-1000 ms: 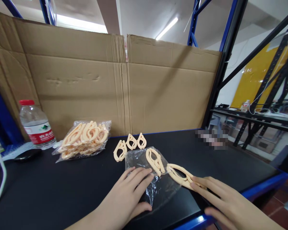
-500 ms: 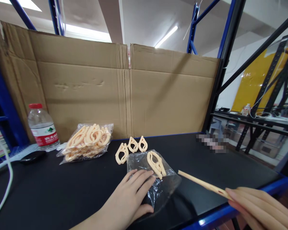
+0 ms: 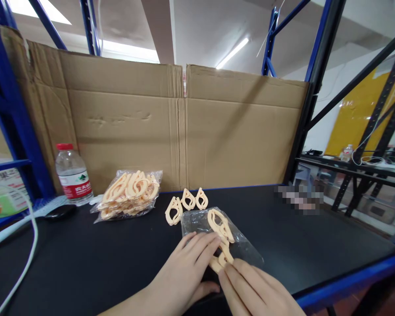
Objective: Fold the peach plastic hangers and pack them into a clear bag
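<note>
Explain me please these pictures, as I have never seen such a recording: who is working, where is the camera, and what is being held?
There is no machine here: a person works with two bare hands. One camera, worn on the person's head, takes every view, looking forward and down.

On the black table lies a clear plastic bag. A cream folded hanger lies on or in it; I cannot tell which. Behind are three similar loose hangers, a packed bag of hangers and a red-capped water bottle. Cardboard stands behind them.

The left hand is over the clear bag. The right hand pinches another cream hanger, close to the left fingertips.
</note>
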`<state>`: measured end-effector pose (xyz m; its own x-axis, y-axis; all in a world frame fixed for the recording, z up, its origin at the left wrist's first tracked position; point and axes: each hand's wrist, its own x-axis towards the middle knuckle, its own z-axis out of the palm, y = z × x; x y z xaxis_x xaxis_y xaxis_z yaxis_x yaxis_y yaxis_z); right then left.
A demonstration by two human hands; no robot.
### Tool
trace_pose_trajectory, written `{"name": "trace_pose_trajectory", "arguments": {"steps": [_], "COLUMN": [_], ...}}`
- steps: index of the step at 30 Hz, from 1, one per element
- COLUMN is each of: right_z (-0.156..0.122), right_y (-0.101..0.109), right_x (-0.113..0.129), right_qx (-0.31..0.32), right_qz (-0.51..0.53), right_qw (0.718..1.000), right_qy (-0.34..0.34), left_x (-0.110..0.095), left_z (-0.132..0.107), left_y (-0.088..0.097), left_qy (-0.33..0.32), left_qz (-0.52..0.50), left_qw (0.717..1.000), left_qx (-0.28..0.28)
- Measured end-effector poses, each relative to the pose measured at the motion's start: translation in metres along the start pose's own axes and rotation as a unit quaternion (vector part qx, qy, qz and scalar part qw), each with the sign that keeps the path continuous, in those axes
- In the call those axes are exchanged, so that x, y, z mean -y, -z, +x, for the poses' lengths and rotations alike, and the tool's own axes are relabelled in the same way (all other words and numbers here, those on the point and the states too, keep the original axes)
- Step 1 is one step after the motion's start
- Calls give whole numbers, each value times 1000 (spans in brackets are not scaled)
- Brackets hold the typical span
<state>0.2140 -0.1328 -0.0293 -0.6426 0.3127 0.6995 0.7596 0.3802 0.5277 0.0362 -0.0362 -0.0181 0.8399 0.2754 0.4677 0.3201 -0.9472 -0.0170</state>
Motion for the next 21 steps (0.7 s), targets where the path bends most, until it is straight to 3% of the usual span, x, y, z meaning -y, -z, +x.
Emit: {"name": "trace_pose_trajectory", "arguments": {"steps": [4, 9, 12, 14, 17, 20, 21], "right_z": [8, 13, 11, 9, 8, 16, 21], "right_y": [-30, -58, -68, -63, -33, -5, -4], "right_x": [3, 0, -6, -9, -15, -41, -55], "right_qx": [20, 155, 200, 211, 198, 190, 180], "right_qz": [51, 111, 115, 134, 177, 279, 305], "right_qw": [998, 982, 973, 968, 964, 941, 935], "right_qy": [-12, -8, -22, -31, -12, 12, -14], "left_x": [-2, -1, 1, 2, 4, 3, 2], "left_z": [1, 0, -2, -4, -6, -5, -4], "left_y": [2, -2, -5, -7, -9, -7, -5], "left_qy": [2, 4, 9, 12, 4, 0, 3], "left_qz": [-1, -4, -7, -11, -22, -27, -25], "left_qw": [1000, 1000, 1000, 1000, 1000, 1000, 1000], "left_qx": [19, 9, 8, 3, -12, -7, 0]}}
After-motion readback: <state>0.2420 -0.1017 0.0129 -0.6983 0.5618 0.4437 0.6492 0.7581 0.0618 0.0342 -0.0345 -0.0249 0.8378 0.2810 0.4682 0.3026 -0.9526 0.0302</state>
